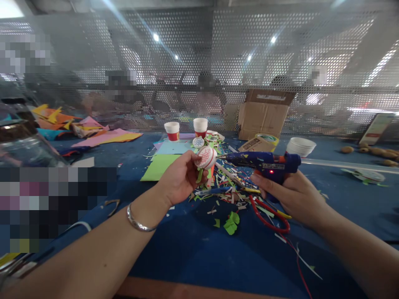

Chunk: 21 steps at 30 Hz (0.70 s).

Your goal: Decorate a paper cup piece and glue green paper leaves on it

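Observation:
Between the fingers of my left hand (183, 176) is a small round white paper piece (205, 158) with a red line pattern on its face and a red band round its side. A bit of green paper hangs below it. My right hand (296, 195) is wrapped round the handle of a blue glue gun (258, 162) with a red light lit. Its nozzle points left and is at the edge of the round piece; whether they touch I cannot tell. A clear glue stick (343, 165) sticks out of the gun's back.
Paper scraps (224, 195) and red-handled scissors (271, 220) lie below the hands. Green paper (156, 168) lies behind my left hand. Stacked paper cups (200, 124), a cardboard box (263, 116) and white bowls (301, 146) stand further back. Coloured paper (106, 138) is at left.

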Motion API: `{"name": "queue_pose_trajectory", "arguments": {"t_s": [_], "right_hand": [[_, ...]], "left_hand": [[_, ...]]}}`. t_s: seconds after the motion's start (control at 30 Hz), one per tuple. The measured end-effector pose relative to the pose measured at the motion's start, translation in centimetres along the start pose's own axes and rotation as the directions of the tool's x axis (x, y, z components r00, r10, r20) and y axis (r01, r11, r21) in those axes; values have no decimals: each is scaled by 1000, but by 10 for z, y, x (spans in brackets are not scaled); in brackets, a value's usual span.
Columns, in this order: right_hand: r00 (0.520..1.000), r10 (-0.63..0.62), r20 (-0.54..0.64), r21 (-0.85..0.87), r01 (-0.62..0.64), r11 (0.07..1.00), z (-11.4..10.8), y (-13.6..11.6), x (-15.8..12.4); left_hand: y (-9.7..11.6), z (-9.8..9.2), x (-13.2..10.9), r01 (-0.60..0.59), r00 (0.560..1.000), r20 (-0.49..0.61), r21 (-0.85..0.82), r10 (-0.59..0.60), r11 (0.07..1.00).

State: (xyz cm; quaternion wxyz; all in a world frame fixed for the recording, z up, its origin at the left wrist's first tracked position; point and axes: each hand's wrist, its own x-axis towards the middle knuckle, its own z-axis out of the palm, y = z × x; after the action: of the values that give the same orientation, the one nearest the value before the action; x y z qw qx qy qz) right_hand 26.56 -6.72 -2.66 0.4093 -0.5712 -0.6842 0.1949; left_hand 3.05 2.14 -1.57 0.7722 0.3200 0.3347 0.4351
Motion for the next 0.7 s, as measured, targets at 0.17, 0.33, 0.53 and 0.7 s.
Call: {"name": "queue_pose_trajectory", "arguments": {"t_s": [0.17, 0.33, 0.53, 0.7], "right_hand": [[1000, -6, 5, -11, 6, 1000, 1, -3, -1], [996, -72, -56, -1, 72, 997, 4, -6, 1], [995, -93, -25, -69, 91, 993, 7, -3, 0], [981, -187, -59, -104, 180, 978, 9, -1, -1]], "left_hand": [[0, 2, -2, -88, 996, 23, -15, 89, 996], [3, 1, 0, -94, 993, -78, -50, 90, 994], [4, 2, 0, 12, 994, -111, -26, -15, 1000], [3, 2, 1, 94, 989, -112, -21, -95, 995]]}}
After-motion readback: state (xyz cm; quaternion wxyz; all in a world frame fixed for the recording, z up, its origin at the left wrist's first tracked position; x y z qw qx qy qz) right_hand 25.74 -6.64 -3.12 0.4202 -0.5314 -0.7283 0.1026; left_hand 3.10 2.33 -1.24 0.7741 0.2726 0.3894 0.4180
